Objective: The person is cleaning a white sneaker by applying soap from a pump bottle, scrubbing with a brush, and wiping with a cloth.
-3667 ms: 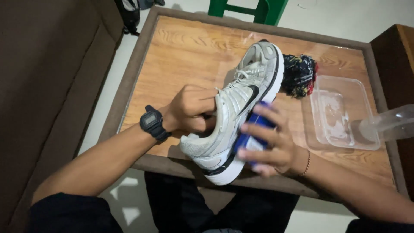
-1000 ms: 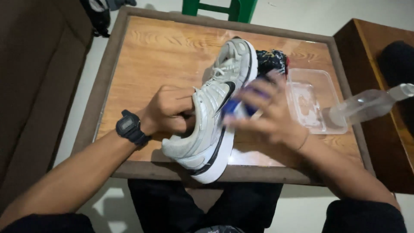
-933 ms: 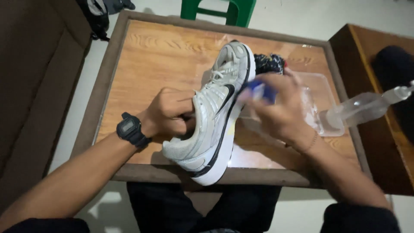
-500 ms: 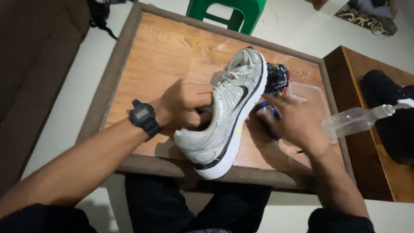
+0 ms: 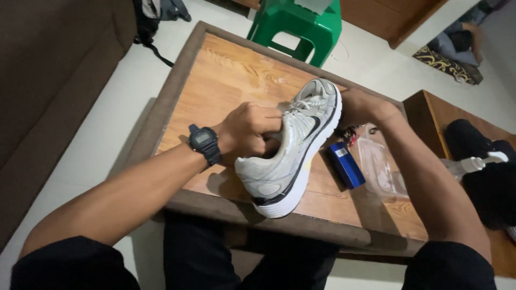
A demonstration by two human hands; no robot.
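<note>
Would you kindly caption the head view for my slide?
Left hand grips a grey sneaker on a wooden table; right hand at its toe.

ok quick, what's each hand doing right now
Left hand: closed, fingers gripping the grey sneaker at its opening.
Right hand: at the sneaker's toe end; whether the fingers are open or closed cannot be told.

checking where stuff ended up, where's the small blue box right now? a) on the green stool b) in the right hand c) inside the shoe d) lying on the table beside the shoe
d: the blue box lies flat on the wooden table, just right of the shoe, with neither hand touching it; the right hand is up at the shoe's toe.
</note>
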